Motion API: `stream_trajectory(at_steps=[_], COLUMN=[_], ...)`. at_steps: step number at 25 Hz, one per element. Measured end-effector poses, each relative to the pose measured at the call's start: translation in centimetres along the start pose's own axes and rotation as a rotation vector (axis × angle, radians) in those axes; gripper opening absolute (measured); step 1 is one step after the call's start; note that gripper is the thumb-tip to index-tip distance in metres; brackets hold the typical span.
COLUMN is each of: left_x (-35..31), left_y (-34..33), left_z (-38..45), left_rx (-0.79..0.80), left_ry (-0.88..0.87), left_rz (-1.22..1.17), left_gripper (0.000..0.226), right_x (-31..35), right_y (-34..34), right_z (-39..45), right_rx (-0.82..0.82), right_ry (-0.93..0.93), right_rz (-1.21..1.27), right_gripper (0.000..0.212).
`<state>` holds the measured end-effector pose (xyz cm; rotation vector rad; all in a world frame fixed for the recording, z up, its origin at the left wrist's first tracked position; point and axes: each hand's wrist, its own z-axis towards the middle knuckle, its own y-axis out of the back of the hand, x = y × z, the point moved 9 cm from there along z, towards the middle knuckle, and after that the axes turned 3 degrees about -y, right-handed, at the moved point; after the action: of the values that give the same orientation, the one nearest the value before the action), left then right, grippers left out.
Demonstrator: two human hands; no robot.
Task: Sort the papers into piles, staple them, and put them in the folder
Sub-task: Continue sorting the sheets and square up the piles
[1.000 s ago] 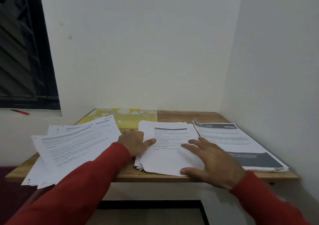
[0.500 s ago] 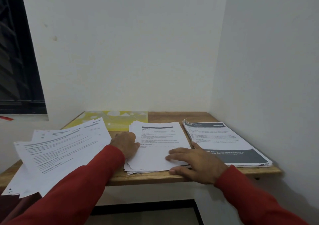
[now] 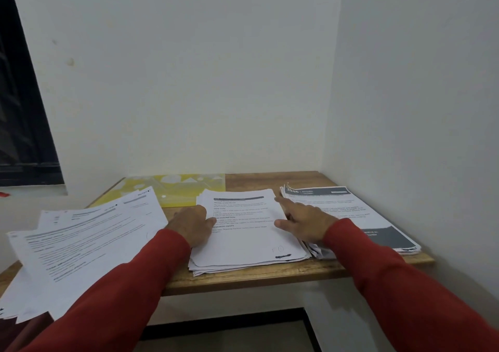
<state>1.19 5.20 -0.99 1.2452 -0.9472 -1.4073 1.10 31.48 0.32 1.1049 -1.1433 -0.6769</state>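
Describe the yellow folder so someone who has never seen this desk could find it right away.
Start at the wooden table set into the corner of the white walls. Along its back edge, left of centre, the yellow folder lies flat against the wall, behind the middle paper pile and partly under the fanned left pile. It is the only coloured item, yellow with pale shapes; everything else is white printed paper.

Yellow folder (image 3: 175, 189) with white shapes, red sleeves (image 3: 129, 284), brown wood-grain table (image 3: 270, 273).

Both hands on the middle pile (image 3: 243, 233) at the table's (image 3: 270, 273) front edge: left hand (image 3: 193, 223) flat, right hand (image 3: 305, 220) pointing.
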Motion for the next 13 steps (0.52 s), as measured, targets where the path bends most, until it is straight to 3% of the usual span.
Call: stream_trajectory(at_steps=[8, 13], left_x=[-1.2, 1.3], left_y=[0.9, 4.8], left_z=[-0.2, -2.3], left_rx=[-0.002, -0.135], left_ry=[0.02, 0.011], left_rz=[-0.161, -0.242], left_gripper=[0.047, 0.043], right_x=[-3.7, -4.0], right_y=[5.0, 6.4], right_z=[-2.0, -2.5], right_rx=[-0.311, -0.386], right_ry=[0.001, 0.008], right_rz=[0.252, 0.299], right_gripper=[0.042, 0.036])
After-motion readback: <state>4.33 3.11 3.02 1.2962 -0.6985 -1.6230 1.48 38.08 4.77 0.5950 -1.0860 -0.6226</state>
